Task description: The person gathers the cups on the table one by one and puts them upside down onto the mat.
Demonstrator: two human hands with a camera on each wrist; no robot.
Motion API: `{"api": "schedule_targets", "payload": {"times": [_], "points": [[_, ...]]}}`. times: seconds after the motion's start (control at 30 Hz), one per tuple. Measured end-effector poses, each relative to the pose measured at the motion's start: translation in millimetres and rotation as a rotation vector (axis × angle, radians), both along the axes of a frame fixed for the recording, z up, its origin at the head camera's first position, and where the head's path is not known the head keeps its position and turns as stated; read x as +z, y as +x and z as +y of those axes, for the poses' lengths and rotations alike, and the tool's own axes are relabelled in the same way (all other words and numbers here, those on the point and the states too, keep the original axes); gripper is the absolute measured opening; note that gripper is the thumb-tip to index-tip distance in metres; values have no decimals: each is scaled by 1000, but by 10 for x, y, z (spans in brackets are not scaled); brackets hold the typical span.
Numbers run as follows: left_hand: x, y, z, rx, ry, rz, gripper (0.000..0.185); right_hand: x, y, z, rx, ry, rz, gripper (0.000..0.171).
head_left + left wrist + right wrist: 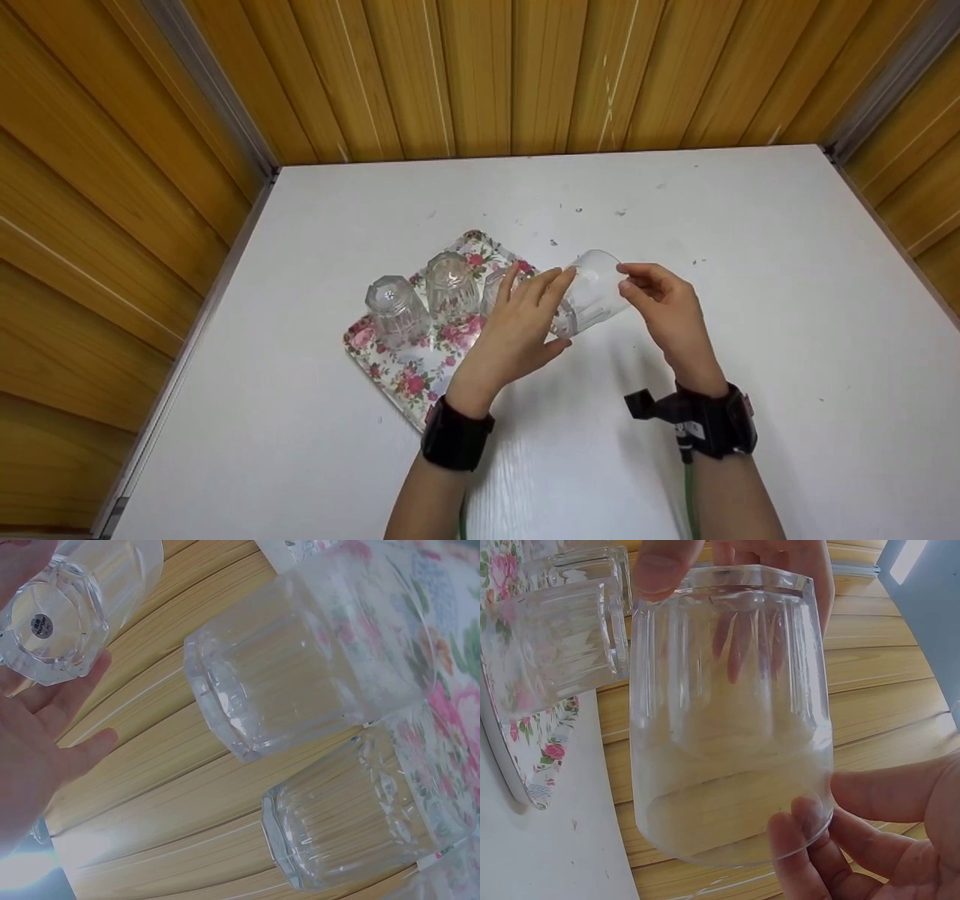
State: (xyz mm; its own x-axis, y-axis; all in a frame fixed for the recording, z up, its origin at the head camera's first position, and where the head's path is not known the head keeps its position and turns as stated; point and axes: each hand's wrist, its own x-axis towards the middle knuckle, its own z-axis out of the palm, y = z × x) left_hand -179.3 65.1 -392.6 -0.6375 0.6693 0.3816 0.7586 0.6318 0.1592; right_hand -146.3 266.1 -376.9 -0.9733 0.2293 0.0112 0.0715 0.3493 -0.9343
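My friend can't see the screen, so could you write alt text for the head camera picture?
Two hands hold a clear glass tilted on its side above a white table: the left hand grips its base end, the right hand pinches its rim end. To the left, a floral tray carries upside-down glasses, with wooden walls behind.

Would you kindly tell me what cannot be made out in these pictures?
- Third glass on the floral tray: head view, mostly hidden behind the left hand.
- Sticker on the held glass: left wrist view, too small to read.
- Right hand: right wrist view, palm cut off by the edge.
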Motion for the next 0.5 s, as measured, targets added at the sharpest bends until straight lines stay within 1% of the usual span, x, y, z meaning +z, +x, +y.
{"api": "schedule_targets", "payload": {"times": [0.3, 0.5], "points": [[7, 15, 19, -4, -6, -4, 88, -17, 21, 26, 3, -10, 26, 31], [10, 1, -10, 3, 5, -4, 87, -27, -25, 16, 16, 4, 11, 31]]}}
